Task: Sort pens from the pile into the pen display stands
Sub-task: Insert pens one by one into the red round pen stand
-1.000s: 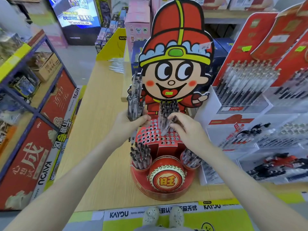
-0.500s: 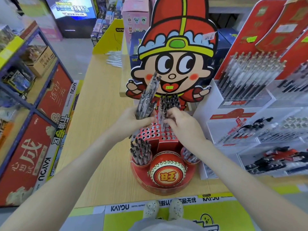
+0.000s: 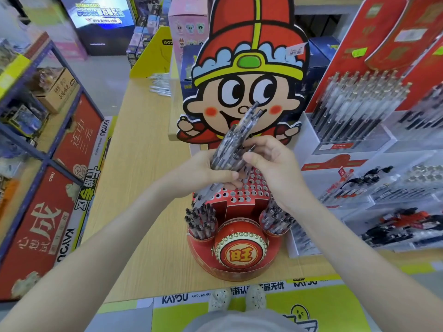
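Observation:
My left hand (image 3: 203, 172) grips a bundle of grey-patterned pens (image 3: 236, 137), tilted up to the right in front of the cartoon cut-out. My right hand (image 3: 273, 164) pinches one pen of that bundle between thumb and fingers. Both hands hover over the red pen display stand (image 3: 239, 264), whose perforated top panel (image 3: 242, 196) shows many open holes. Two side cups of the stand, left cup (image 3: 201, 221) and right cup (image 3: 276, 220), hold several pens. The pens standing in the panel's back rows are hidden behind my hands.
A wooden table (image 3: 139, 188) carries the stand. White tiered pen racks (image 3: 354, 130) crowd the right side. A loose pile of pens (image 3: 161, 85) lies at the table's far end. Blue shelving (image 3: 45, 159) with red boxes runs along the left.
My right hand left the stand's holes and rose to the bundle, taking hold of one pen. The left hand tilted the bundle rightward, toward the middle.

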